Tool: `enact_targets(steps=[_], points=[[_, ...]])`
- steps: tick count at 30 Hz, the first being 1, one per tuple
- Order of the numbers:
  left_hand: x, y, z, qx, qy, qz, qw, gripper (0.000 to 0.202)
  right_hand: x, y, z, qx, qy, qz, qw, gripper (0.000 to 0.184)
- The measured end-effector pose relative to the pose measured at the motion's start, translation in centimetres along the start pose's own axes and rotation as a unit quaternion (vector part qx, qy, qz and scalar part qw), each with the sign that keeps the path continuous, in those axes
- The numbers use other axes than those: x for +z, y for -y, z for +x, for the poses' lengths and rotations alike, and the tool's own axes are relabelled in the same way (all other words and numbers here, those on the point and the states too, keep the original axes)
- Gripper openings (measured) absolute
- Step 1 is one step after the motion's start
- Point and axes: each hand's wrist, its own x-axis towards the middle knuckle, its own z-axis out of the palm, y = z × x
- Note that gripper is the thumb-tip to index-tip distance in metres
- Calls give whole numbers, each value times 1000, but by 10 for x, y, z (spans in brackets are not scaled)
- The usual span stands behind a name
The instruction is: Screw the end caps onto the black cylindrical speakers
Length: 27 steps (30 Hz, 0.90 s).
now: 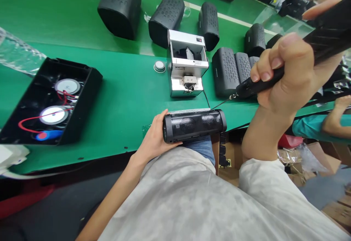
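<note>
My left hand [153, 138] grips the left end of a black speaker [193, 125] that lies on its side at the near edge of the green bench, over my lap. My right hand [285, 76] is raised at the right, fingers wrapped round a black electric screwdriver [323, 44]. Its metal bit [223, 102] points down and left, ending just above the right end of the speaker, apart from it.
A silver screw feeder [187, 64] stands behind the speaker, a small round cap [159, 66] beside it. An open black housing with two drivers and red wires [52, 102] lies left. Several black speaker shells [167, 14] stand behind. Another person's arm [337, 118] is at right.
</note>
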Motion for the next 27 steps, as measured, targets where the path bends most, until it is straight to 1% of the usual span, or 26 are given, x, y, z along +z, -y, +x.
enact_targets(steps=[4, 8, 9, 11, 14, 16, 18, 20, 22, 25, 27], points=[[0, 1, -1, 0, 6, 4, 1000, 134, -4, 2, 1, 28, -1, -38, 999, 21], [0, 0, -1, -2, 13, 11, 1000, 135, -4, -4, -3, 28, 16, -16, 999, 21], [0, 0, -1, -5, 14, 9, 1000, 135, -5, -7, -6, 33, 22, -3, 999, 20], [-1, -1, -1, -8, 14, 2, 1000, 132, -7, -15, -16, 63, 29, 20, 997, 20], [-2, -3, 1, -19, 14, -10, 1000, 125, -12, -28, -37, 108, 32, 36, 993, 29], [-2, -5, 2, -30, 16, -20, 999, 120, -16, -32, -49, 100, 15, 47, 994, 35], [-4, -8, 3, -40, 23, -26, 999, 116, -20, -31, -57, 82, -4, 66, 994, 35], [-6, -11, 3, -50, 35, -29, 998, 114, -21, -29, -61, 75, -1, 75, 994, 36], [-7, -13, 4, -63, 43, -31, 997, 112, -22, -28, -62, 83, 6, 60, 995, 36], [-9, -16, 5, -69, 47, -33, 996, 110, -21, -37, -64, 85, -2, 26, 996, 37], [-10, -17, 6, -68, 47, -34, 996, 110, -20, -45, -66, 69, -13, 29, 997, 42]])
